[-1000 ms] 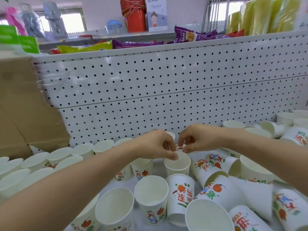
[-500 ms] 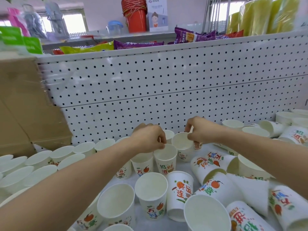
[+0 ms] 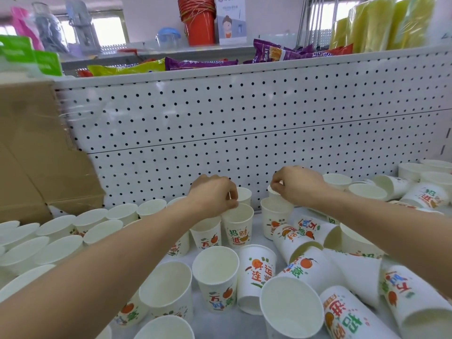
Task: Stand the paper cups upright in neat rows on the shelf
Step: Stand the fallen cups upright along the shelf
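Observation:
White paper cups with orange and green print cover the white shelf [image 3: 255, 217]. My left hand [image 3: 214, 193] pinches the rim of an upright cup [image 3: 238, 225] near the pegboard back. My right hand [image 3: 297, 185] pinches the rim of a small cup [image 3: 272, 190] held just above another upright cup [image 3: 274, 220]. Upright cups [image 3: 97, 221] stand in rows at the left. At the right and front, several cups [image 3: 303, 237] lie on their sides, and one cup [image 3: 255, 277] stands upside down.
A white pegboard panel [image 3: 244, 123] closes the back of the shelf. Cardboard boxes [image 3: 36, 152] fill the left side. Snack bags [image 3: 200, 63] and a red bucket stack [image 3: 198, 20] sit on the level above. More cups [image 3: 415, 184] crowd the far right.
Both hands moved back toward the pegboard. The left hand set its cup down in the back row area; the right hand carried its cup rightward over another upright cup.

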Demonstrator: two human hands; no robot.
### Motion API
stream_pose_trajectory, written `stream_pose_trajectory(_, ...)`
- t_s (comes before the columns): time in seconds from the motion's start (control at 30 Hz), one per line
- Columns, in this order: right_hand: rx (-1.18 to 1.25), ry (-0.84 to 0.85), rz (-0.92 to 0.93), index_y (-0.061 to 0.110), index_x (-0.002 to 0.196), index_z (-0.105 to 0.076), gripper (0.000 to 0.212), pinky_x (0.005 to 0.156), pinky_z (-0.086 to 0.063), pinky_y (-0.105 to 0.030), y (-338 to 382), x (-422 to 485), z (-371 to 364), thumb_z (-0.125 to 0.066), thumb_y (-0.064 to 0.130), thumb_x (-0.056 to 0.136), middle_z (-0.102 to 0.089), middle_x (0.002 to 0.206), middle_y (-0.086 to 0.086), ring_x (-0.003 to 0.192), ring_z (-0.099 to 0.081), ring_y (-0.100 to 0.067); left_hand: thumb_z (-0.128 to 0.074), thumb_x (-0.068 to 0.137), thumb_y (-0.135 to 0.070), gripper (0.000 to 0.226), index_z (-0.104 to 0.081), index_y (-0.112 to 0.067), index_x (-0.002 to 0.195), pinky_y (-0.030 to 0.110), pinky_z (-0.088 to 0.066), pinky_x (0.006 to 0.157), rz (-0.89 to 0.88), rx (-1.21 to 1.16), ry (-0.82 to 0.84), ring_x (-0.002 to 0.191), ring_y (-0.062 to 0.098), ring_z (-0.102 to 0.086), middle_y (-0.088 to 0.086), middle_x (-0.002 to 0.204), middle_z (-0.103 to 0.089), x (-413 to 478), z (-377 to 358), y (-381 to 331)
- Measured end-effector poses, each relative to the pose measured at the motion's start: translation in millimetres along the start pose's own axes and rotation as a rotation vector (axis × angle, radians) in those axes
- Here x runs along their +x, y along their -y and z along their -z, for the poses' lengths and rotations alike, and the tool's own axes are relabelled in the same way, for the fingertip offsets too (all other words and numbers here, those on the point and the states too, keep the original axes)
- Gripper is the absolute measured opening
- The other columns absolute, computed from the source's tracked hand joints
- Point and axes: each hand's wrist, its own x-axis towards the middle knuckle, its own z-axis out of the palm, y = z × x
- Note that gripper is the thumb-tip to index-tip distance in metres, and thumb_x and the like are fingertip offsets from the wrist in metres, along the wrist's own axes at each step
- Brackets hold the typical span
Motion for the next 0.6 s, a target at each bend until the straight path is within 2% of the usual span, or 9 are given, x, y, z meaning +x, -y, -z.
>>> stream_pose_trajectory(0.03,0.034,-0.01,0.064,0.028,0.105,-0.067,0.024,0.07,-0.047,-0.031,0.0,-2.9,2.0,-0.047,0.038,0.096,-0.065,0.096,0.008,0.084,-0.06,-0.016,-0.057,0.091,-0.046,0.023,-0.069,-0.03,0.099,0.033,-0.047,0.081,-0.007,-0.034,-0.024,0.088,0.016,-0.061,-0.01,0.095,-0.069,-1.6,0.1,0.4)
stream_pose_trajectory(0.1,0.147,0.083,0.211,0.03,0.103,-0.069,0.026,0.075,-0.051,-0.033,0.8,-12.2,7.0,-0.052,0.047,0.093,-0.063,0.097,0.013,0.087,-0.058,-0.01,-0.053,0.092,-0.051,0.032,-0.072,-0.026,0.094,0.031,-0.043,0.078,-0.038,-0.147,-0.023,0.082,0.015,-0.063,-0.008,0.089,-0.071,-9.5,3.2,-0.6)
stream_pose_trajectory(0.2,0.053,0.182,0.349,0.032,0.1,-0.07,0.024,0.079,-0.05,-0.029,1.7,-24.5,8.3,-0.061,0.049,0.086,-0.062,0.094,0.016,0.087,-0.056,-0.006,-0.063,0.082,-0.058,0.034,-0.076,-0.029,0.095,0.026,-0.041,0.079,-0.103,-0.191,0.117,0.081,0.005,-0.063,-0.014,0.089,-0.073,-25.7,9.5,-6.1)
stream_pose_trajectory(0.27,-0.025,0.157,0.371,0.029,0.102,-0.071,0.021,0.076,-0.049,-0.026,2.0,-26.9,4.7,-0.064,0.04,0.086,-0.063,0.093,0.015,0.085,-0.057,-0.007,-0.069,0.082,-0.05,0.027,-0.076,-0.031,0.1,0.028,-0.039,0.087,-0.143,-0.091,0.149,0.083,0.002,-0.063,-0.016,0.094,-0.073,-30.2,7.5,-10.4)
stream_pose_trajectory(0.33,-0.031,0.129,0.379,0.025,0.1,-0.073,0.018,0.066,-0.046,-0.021,4.5,-27.3,0.7,-0.062,0.034,0.088,-0.064,0.089,0.012,0.079,-0.058,-0.009,-0.069,0.085,-0.041,0.022,-0.075,-0.031,0.103,0.031,-0.037,0.098,-0.147,-0.051,0.133,0.086,0.004,-0.064,-0.015,0.097,-0.074,-30.2,5.2,-14.1)
stream_pose_trajectory(0.43,-0.036,0.117,0.372,0.024,0.098,-0.073,0.018,0.052,-0.034,-0.018,6.9,-27.4,-2.7,-0.059,0.032,0.09,-0.06,0.081,0.013,0.073,-0.057,-0.01,-0.069,0.085,-0.039,0.019,-0.075,-0.031,0.101,0.032,-0.039,0.099,-0.145,-0.041,0.126,0.082,0.005,-0.064,-0.014,0.093,-0.074,-28.7,6.2,-19.0)
stream_pose_trajectory(0.53,-0.007,0.111,0.358,0.024,0.096,-0.073,0.018,0.054,-0.041,-0.022,5.2,-29.0,-3.0,-0.059,0.034,0.091,-0.066,0.085,0.011,0.077,-0.06,-0.011,-0.07,0.083,-0.041,0.024,-0.073,-0.03,0.105,0.03,-0.041,0.09,-0.127,-0.038,0.136,0.082,0.005,-0.063,-0.014,0.093,-0.072,-30.3,8.5,-20.9)
stream_pose_trajectory(0.6,0.053,0.105,0.351,0.024,0.098,-0.074,0.02,0.065,-0.051,-0.029,3.2,-32.3,0.3,-0.058,0.034,0.092,-0.07,0.092,0.009,0.079,-0.061,-0.012,-0.072,0.082,-0.043,0.032,-0.07,-0.03,0.111,0.028,-0.039,0.087,-0.102,-0.069,0.139,0.085,0.005,-0.062,-0.014,0.096,-0.071,-33.5,12.2,-22.0)
